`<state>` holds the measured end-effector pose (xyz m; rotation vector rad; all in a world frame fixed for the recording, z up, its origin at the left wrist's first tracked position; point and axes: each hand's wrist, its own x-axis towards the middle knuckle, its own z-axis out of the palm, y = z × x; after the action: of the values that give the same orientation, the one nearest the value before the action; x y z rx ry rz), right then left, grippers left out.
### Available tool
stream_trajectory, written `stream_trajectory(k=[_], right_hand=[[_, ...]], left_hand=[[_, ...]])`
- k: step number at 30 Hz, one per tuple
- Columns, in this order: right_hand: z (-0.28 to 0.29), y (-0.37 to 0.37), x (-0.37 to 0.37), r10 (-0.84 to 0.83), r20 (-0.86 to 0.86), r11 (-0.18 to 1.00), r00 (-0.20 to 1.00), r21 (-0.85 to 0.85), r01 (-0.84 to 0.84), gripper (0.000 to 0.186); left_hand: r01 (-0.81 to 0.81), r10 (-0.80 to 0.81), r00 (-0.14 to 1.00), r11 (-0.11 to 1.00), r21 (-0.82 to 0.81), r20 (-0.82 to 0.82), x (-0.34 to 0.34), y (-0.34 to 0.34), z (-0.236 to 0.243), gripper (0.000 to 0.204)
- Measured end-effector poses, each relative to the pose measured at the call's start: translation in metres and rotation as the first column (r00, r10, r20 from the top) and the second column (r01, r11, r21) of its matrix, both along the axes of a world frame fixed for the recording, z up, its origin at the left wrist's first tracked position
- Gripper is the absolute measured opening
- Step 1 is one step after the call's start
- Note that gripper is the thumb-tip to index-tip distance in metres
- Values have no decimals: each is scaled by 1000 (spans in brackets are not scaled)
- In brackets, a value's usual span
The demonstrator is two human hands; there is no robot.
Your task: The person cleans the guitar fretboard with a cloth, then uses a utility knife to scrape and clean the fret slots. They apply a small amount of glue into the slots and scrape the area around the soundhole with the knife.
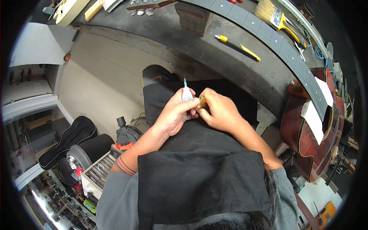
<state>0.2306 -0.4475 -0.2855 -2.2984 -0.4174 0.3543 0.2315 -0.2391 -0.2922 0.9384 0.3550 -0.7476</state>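
Over my lap, my left hand [172, 115] is closed around a small white squeeze bottle [187, 95] with a thin bluish tip pointing up and away. Close beside it, my right hand [222, 112] pinches a small shiny yellowish piece [202, 102]. Its kind is hard to make out, since my fingers cover most of it. The fingertips of both hands nearly meet. Below them spreads a black apron [203, 172]. Beyond my hands, a yellow and black utility knife [238, 48] lies on the dark workbench [226, 65].
A guitar neck [251, 23] arcs over the bench, resting on a wooden block [193, 18], and reaches the red guitar body [303, 134] at right. Near it lies a paintbrush [268, 13]. At left are a black guitar case [71, 142], a drawer of metal tools [100, 170] and a vacuum-like machine [130, 134].
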Motion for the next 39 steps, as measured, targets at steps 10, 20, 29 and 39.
stream_trajectory(k=[10, 20, 29, 39], right_hand=[[-13, 3, 11, -123, -241, 983, 963, 103, 152, 41], [-83, 14, 37, -28, -384, 960, 923, 246, 132, 47], [-121, 26, 50, 31, -529, 881, 848, 416, 227, 34], [-120, 27, 58, 37, -579, 829, 814, 473, 299, 35]], left_hand=[[-60, -92, 888, 948, 312, 451, 5, 29, -38, 27], [-34, -416, 803, 683, 730, 427, 20, 42, -78, 28], [-93, -348, 813, 713, 695, 466, 22, 37, -98, 33], [-39, -400, 827, 662, 749, 396, 33, 31, -103, 39]])
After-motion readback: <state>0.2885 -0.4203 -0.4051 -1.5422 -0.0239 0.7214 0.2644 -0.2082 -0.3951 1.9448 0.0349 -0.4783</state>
